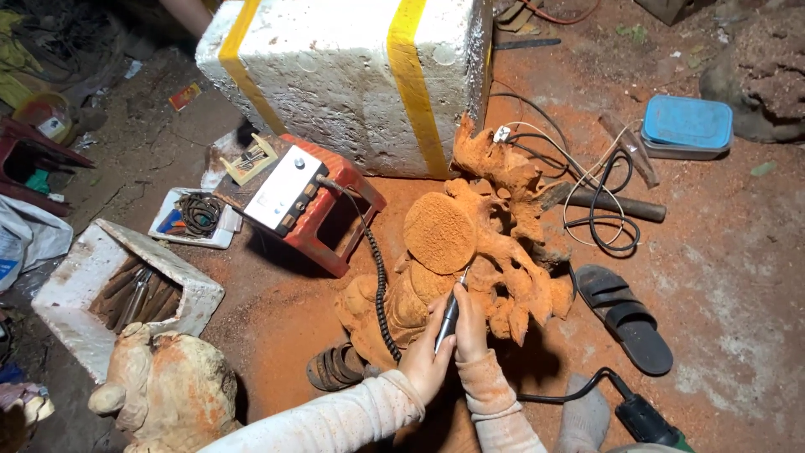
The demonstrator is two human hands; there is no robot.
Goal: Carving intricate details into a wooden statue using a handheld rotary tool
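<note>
Both sleeved arms forward; left hand point(428, 356) and right hand point(470, 327) closed, touching

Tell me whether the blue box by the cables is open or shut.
Shut. The blue lid sits flat over the grey box, with no gap showing.

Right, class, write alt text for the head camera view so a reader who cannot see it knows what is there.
Two hands, left hand and right hand, grip a pen-like rotary carving tool against an orange wood carving on a floor covered in sawdust. A coiled cable runs to a white control box on a red stool, before a white foam box; a black sandal lies nearby.
</note>
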